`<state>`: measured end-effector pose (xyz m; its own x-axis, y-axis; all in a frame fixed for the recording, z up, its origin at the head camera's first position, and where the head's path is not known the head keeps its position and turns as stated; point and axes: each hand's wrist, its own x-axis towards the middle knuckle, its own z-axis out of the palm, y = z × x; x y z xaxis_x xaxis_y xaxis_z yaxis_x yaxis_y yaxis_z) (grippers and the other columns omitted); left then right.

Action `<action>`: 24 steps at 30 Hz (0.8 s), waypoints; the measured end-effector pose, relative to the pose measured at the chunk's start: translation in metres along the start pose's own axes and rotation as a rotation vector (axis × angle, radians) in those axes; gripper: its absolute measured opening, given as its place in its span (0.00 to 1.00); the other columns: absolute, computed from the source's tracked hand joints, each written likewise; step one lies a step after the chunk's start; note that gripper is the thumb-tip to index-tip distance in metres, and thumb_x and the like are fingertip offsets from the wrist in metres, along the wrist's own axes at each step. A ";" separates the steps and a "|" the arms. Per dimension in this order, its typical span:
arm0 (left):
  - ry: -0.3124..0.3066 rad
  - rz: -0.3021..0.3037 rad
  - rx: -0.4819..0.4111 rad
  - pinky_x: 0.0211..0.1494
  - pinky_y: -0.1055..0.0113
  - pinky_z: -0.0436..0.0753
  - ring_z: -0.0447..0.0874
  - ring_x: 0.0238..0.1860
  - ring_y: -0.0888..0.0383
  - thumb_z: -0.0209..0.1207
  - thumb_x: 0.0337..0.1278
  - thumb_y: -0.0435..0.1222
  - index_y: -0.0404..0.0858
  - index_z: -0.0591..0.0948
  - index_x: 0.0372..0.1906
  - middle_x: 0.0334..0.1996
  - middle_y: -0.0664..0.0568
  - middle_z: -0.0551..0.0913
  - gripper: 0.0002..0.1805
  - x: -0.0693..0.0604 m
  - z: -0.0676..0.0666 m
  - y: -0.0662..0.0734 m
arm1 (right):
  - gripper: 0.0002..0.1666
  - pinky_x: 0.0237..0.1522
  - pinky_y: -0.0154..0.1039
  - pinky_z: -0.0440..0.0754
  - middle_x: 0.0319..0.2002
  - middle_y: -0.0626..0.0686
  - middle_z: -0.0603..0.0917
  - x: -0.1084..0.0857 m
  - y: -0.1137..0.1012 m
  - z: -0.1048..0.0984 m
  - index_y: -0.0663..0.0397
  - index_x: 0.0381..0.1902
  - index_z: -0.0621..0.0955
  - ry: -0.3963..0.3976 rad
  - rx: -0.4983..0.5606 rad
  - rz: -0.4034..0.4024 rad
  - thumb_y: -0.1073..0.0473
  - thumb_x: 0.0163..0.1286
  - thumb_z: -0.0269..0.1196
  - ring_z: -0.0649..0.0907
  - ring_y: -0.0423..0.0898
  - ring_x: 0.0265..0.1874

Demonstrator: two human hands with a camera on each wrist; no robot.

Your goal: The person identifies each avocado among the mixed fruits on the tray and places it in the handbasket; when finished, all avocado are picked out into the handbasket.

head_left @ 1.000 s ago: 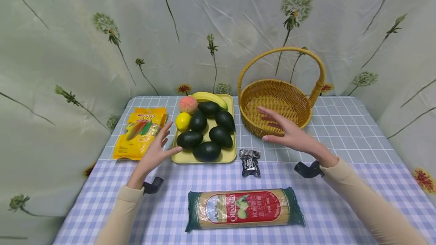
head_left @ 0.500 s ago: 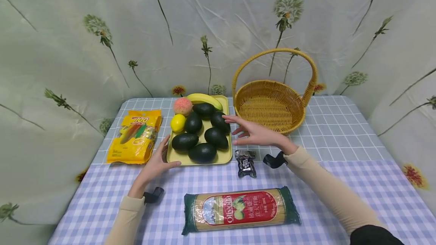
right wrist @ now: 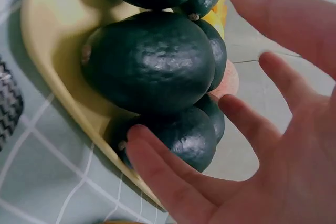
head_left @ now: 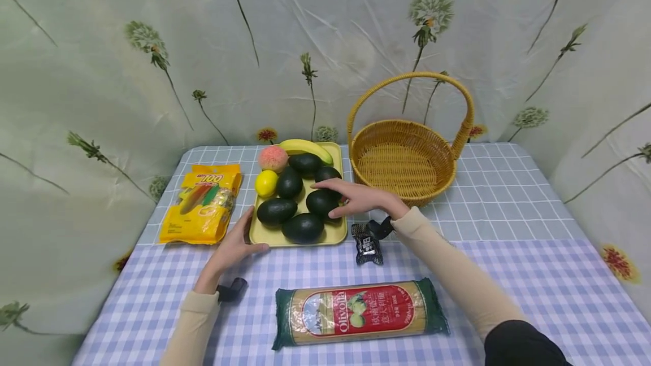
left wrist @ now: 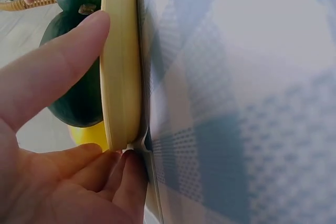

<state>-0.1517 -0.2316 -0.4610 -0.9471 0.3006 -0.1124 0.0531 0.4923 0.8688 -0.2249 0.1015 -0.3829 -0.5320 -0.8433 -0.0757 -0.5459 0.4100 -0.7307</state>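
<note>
- One long, clear pack of pasta with a red label and green ends (head_left: 361, 315) lies nearest, crosswise on the cloth-covered desk (head_left: 508, 275).
- The left hand (head_left: 232, 247) is spread, holding nothing up; its fingers touch the yellow rectangular tray (head_left: 334, 236) at its near left corner.
- One small, black, shiny wrapped packet (head_left: 367, 246) lies just off the tray's near right corner.
- Six dark green, oval avocados (head_left: 303, 228) fill most of the tray, from its near edge back towards the far edge.
- The right hand (head_left: 356, 197), fingers parted and grasping nothing, reaches over the tray's right edge; the right-hand middle avocado lies directly under it; contact is unclear.
- One yellow lemon sits by the left edge, one pink round peach (head_left: 273, 158) at the far left corner, one yellow curved banana (head_left: 307, 146) along the far edge.
- One yellow plastic bag (head_left: 200, 208) lies near the desk's left edge.
- One brown woven basket (head_left: 396, 171) stands towards the far edge.
</note>
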 end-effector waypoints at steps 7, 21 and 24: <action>-0.016 -0.002 0.015 0.70 0.45 0.51 0.46 0.72 0.37 0.70 0.50 0.34 0.26 0.43 0.73 0.72 0.30 0.45 0.56 0.004 0.000 0.001 | 0.38 0.66 0.48 0.62 0.70 0.62 0.58 0.015 0.004 -0.001 0.57 0.72 0.62 -0.096 -0.046 0.024 0.60 0.66 0.62 0.60 0.55 0.68; -0.015 -0.018 0.034 0.70 0.45 0.53 0.48 0.71 0.36 0.69 0.51 0.32 0.25 0.44 0.73 0.72 0.28 0.46 0.54 0.002 -0.001 0.001 | 0.29 0.55 0.46 0.74 0.64 0.58 0.66 0.004 -0.001 0.004 0.50 0.62 0.75 0.062 -0.069 0.054 0.69 0.62 0.64 0.70 0.54 0.59; -0.010 -0.022 0.039 0.70 0.43 0.52 0.48 0.70 0.34 0.68 0.51 0.29 0.23 0.44 0.72 0.71 0.27 0.46 0.53 0.002 -0.001 0.003 | 0.30 0.51 0.44 0.77 0.64 0.57 0.65 -0.012 -0.003 -0.009 0.53 0.63 0.73 0.105 0.047 -0.005 0.68 0.63 0.64 0.69 0.53 0.59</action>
<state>-0.1538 -0.2308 -0.4583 -0.9449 0.2974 -0.1366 0.0444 0.5301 0.8468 -0.2228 0.1131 -0.3742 -0.5953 -0.8035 -0.0019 -0.5195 0.3867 -0.7620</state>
